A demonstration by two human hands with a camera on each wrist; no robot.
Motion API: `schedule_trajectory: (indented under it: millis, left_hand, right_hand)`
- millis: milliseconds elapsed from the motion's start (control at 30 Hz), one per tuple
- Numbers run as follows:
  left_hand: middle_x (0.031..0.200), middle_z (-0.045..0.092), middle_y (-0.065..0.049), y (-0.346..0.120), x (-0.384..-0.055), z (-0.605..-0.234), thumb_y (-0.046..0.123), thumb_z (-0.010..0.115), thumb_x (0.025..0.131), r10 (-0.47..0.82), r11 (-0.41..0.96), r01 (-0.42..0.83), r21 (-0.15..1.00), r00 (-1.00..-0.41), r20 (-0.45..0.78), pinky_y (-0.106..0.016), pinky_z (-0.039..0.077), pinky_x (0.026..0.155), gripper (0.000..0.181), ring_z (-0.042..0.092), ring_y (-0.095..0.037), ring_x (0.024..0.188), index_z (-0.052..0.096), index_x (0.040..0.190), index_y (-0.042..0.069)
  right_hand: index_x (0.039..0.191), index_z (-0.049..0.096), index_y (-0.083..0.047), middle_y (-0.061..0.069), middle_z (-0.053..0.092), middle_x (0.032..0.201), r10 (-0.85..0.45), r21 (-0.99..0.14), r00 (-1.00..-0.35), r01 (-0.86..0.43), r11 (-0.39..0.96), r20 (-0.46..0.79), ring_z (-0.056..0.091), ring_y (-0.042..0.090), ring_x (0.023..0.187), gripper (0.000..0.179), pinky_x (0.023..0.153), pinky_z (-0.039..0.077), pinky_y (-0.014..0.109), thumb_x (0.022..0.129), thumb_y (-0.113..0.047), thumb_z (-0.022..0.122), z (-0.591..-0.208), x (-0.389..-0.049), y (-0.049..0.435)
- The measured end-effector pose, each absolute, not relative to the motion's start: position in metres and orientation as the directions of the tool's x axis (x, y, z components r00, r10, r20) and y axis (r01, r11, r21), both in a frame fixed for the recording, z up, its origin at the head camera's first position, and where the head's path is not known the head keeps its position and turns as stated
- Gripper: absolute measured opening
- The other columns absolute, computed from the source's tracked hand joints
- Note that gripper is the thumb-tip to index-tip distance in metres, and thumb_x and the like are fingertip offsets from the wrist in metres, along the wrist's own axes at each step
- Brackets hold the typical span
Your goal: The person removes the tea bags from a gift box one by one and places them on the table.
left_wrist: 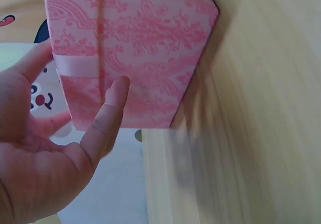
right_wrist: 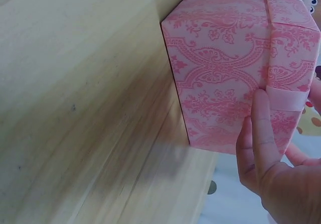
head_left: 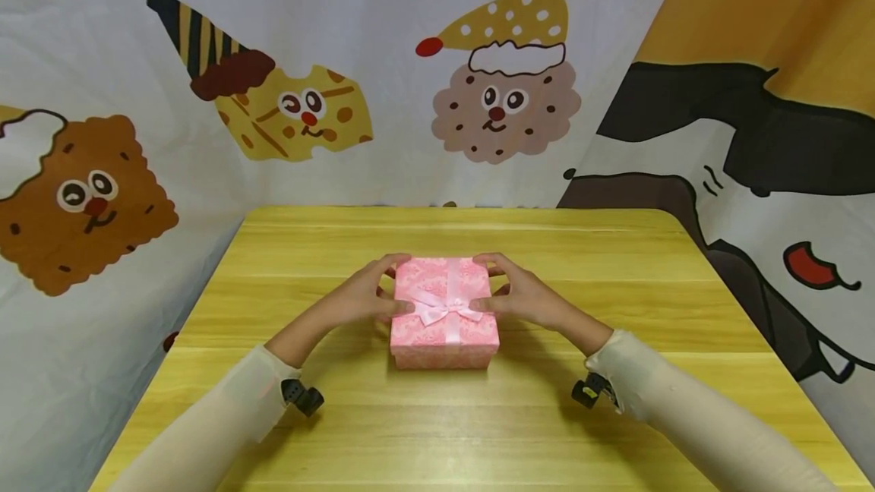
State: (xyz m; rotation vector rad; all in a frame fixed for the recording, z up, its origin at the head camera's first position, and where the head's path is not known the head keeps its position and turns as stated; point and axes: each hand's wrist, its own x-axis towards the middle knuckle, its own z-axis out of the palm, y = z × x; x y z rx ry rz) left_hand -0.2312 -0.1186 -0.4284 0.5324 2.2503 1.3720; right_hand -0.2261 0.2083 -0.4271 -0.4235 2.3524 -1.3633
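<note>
A pink patterned gift box (head_left: 444, 355) sits on the wooden table, its lid (head_left: 424, 275) on top with a pale pink ribbon and bow (head_left: 447, 310). On the left side, the left hand (head_left: 362, 294) holds the lid, thumb on top near the bow and other fingers along the far corner and side. Mirroring it, the right hand (head_left: 522, 294) grips the lid's right side, thumb by the bow. In the left wrist view a fingertip (left_wrist: 119, 88) lies against the box's side just below the lid's rim. A right fingertip (right_wrist: 260, 98) touches the rim.
The wooden table (head_left: 287, 249) extends around the box on all sides. Behind it hangs a white cloth (head_left: 383, 181) printed with cartoon biscuits and cheese. Each sleeved wrist wears a small black camera (head_left: 304, 397).
</note>
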Motion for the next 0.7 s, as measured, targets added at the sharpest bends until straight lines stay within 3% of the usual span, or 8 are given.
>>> schedule_trajectory:
  millis: [200,400,700]
  left_hand:
    - [0.148,0.034,-0.024,-0.1173,-0.2316,-0.4282,0.024,0.080,0.092,0.537,0.372,-0.015,0.928,-0.812,-0.228,-0.048,0.061,0.078,0.090,0.061,-0.031,0.098,0.024,0.163,0.022]
    - [0.149,0.029,-0.025,-0.1141,-0.2309,-0.4259,0.014,0.079,0.093,0.538,0.305,-0.106,0.947,-0.801,-0.263,-0.046,0.062,0.075,0.091,0.064,-0.031,0.095,0.021,0.163,0.022]
    - [0.148,0.028,-0.025,-0.1114,-0.2292,-0.4217,0.010,0.077,0.093,0.538,0.294,-0.128,0.947,-0.797,-0.274,-0.045,0.061,0.072,0.091,0.063,-0.028,0.088,0.019,0.163,0.020]
  right_hand:
    - [0.155,0.038,-0.023,0.022,0.039,0.150,-0.443,-0.909,-0.875,-0.009,0.417,-0.195,0.063,0.037,0.107,0.082,0.079,0.062,0.046,0.088,-0.029,0.085,-0.4268,-0.2264,0.2072]
    - [0.156,0.037,-0.018,0.027,0.033,0.152,-0.438,-0.935,-0.874,0.047,0.352,-0.209,0.060,0.041,0.111,0.081,0.078,0.062,0.048,0.089,-0.020,0.083,-0.4260,-0.2245,0.2054]
    - [0.155,0.037,-0.017,0.027,0.032,0.152,-0.431,-0.941,-0.874,0.079,0.330,-0.225,0.059,0.040,0.112,0.081,0.078,0.062,0.051,0.089,-0.017,0.084,-0.4244,-0.2241,0.2038]
